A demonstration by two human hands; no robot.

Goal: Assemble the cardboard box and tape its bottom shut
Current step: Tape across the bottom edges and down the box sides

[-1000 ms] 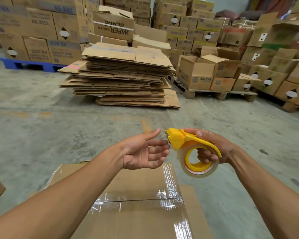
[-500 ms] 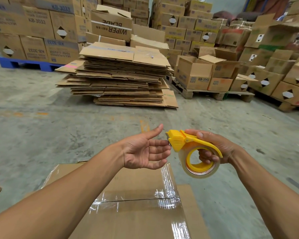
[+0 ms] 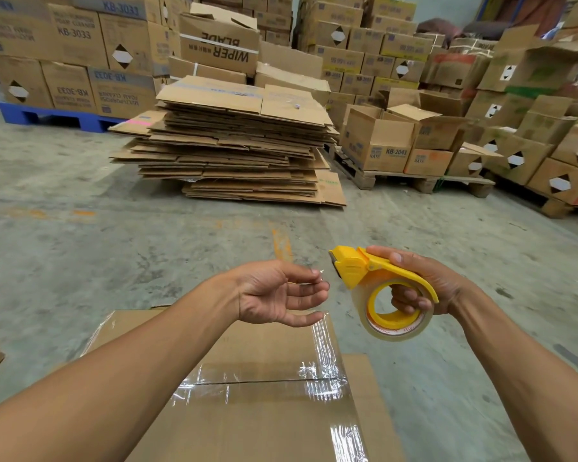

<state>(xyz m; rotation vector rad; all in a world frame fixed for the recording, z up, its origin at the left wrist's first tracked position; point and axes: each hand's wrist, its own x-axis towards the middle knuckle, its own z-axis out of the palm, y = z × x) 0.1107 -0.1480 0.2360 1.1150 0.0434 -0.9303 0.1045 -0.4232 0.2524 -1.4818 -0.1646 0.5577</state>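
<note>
A cardboard box point(image 3: 264, 425) stands low in the head view, just in front of me, its closed flaps facing up. Clear tape point(image 3: 267, 381) runs along the centre seam and down the right edge. My right hand point(image 3: 427, 281) grips a yellow tape dispenser point(image 3: 357, 268) holding a roll of clear tape point(image 3: 394, 328), above the floor to the right of the box's far corner. My left hand point(image 3: 277, 291) hovers over the box's far edge, just left of the dispenser's blade. Its thumb and forefinger pinch a small shiny end of tape point(image 3: 319, 271).
A tall stack of flattened cardboard point(image 3: 234, 145) lies on the concrete floor ahead. Behind it are stacked cartons on a blue pallet point(image 3: 47, 116) and on a wooden pallet point(image 3: 414, 180). A flat cardboard flap point(image 3: 367, 395) sticks out right of the box.
My left thumb has dropped from pointing up onto the forefinger, closing into a pinch by the dispenser's blade. The right hand with the dispenser has barely moved.
</note>
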